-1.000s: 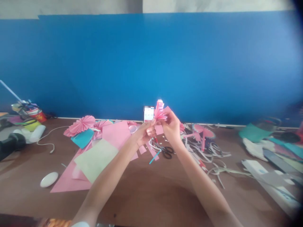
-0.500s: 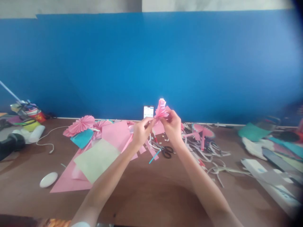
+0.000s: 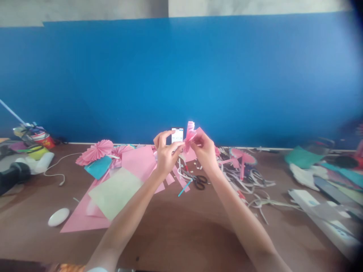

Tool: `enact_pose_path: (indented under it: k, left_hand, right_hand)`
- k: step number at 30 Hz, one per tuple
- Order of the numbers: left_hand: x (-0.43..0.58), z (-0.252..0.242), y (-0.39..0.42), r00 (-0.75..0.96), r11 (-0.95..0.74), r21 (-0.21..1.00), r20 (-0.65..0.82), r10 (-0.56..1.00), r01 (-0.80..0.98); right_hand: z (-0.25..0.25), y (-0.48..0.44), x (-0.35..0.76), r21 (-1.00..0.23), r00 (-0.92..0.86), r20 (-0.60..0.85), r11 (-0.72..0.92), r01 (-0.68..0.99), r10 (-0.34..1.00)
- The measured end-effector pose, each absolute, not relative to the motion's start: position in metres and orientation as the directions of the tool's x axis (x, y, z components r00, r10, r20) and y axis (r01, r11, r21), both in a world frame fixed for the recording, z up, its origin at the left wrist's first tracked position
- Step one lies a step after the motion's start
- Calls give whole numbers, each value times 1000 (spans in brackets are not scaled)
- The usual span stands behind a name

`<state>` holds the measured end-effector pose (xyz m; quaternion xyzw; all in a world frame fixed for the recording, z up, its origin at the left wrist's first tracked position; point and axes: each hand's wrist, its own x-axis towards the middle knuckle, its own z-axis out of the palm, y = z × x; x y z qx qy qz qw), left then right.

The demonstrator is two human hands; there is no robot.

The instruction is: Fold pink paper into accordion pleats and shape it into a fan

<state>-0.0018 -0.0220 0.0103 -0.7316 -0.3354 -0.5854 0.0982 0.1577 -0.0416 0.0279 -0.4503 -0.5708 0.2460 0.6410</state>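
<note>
A pleated pink paper piece (image 3: 191,130) is held up above the back of the table. My right hand (image 3: 203,149) is closed round its lower right side, fingers pinching the folds. My left hand (image 3: 167,151) is at the left of the piece, its index finger raised and apart from the thumb; the thumb tip reaches the bottom of the folds. A phone (image 3: 177,135) with a lit screen stands upright behind my left hand, partly covered by the fingers. Black-handled scissors (image 3: 200,182) lie on the table below the hands.
Pink sheets (image 3: 138,161), a pale green sheet (image 3: 117,192) and pink paper fans (image 3: 98,152) lie to the left, near a white oval object (image 3: 58,217). White strips (image 3: 262,202) and a power strip (image 3: 323,215) are at the right. A blue panel (image 3: 181,75) stands behind.
My left index finger has lifted off the pleated paper and spread from the thumb. The pleated piece has shifted slightly left and looks narrower. My right hand still grips it.
</note>
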Motion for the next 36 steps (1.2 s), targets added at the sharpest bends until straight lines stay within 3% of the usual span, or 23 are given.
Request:
enact_pose_path:
  k: [5,9,12,14,18,23,31,36]
  left_hand:
    - [-4,10,-25,98,-805,315,904,415,502]
    - [2,11,-36,126,-800,525,807,576,292]
    - [9,13,-47,22,-683,703,693,721,198]
    - [11,15,-50,-35,-637,756,648,761,148]
    - [9,18,-42,-81,-666,732,680,729,142]
    - [4,20,-29,90,-602,797,604,792,-48]
    - [-3,16,-21,166,-561,827,560,812,-43]
    - [-2,5,-10,316,-453,886,459,830,-97]
  right_hand:
    - [28,-42,157,-855,201,513,476,207,835]
    - [30,-45,155,-858,171,504,469,209,847]
    - [32,-47,153,-862,150,495,463,204,856]
    - [33,-48,152,-862,139,495,465,204,857]
    - [35,-48,153,-857,124,505,480,187,854]
    - [35,-46,158,-895,52,439,431,112,897]
    - [32,-37,169,-996,-10,86,86,31,996]
    - [23,-27,178,-999,-30,8,9,46,1000]
